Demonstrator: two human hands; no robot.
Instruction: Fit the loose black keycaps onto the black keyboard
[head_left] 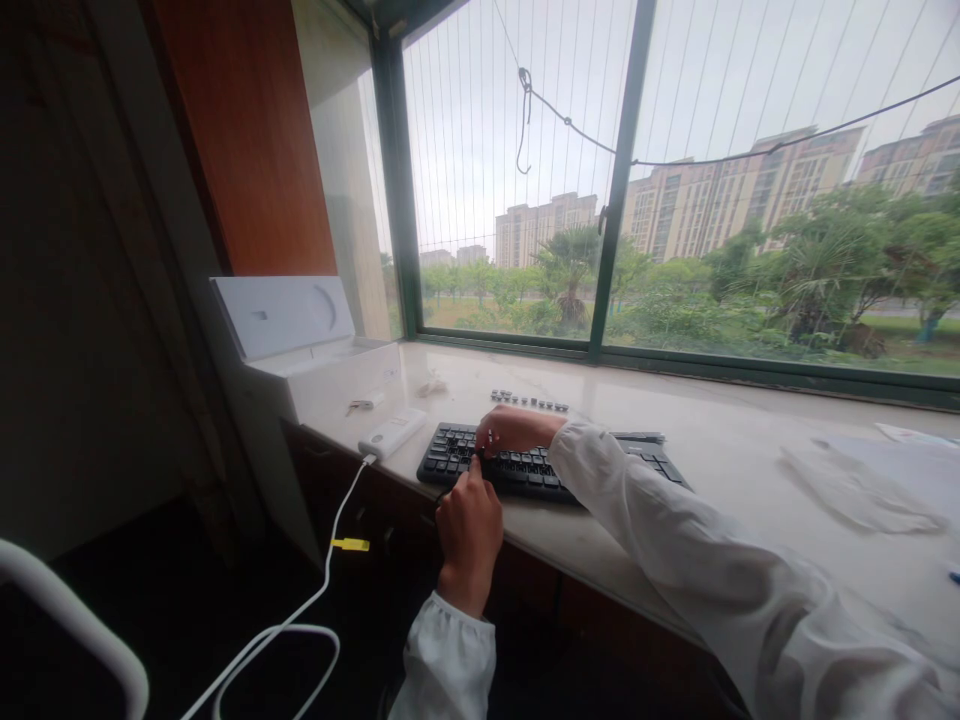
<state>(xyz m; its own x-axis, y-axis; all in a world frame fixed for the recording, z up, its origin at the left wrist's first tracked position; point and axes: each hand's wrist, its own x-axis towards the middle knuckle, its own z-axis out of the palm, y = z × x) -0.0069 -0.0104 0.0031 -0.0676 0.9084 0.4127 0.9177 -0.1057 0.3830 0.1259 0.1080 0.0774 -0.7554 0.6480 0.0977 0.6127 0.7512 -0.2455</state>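
Observation:
A black keyboard (536, 478) lies along the front edge of the pale countertop, and dark gaps among its keys look like spots without caps. From below, my left hand (470, 522) reaches to its left half, index finger stretched onto the keys and the other fingers curled; whatever may be inside them is hidden. My right hand (516, 428) bends over the same spot from the right with its fingertips drawn together. Something small and shiny shows at those fingers, too small to name. Behind the keyboard, several loose keycaps (529, 400) stand in a row.
A white power bank (392, 433) with a white cable (328, 570) lies left of the keyboard. Behind it stands an open white box (330, 365). Crumpled thin white wrapping (862, 485) lies at the right. A window frame (611, 200) rises behind the countertop (720, 455).

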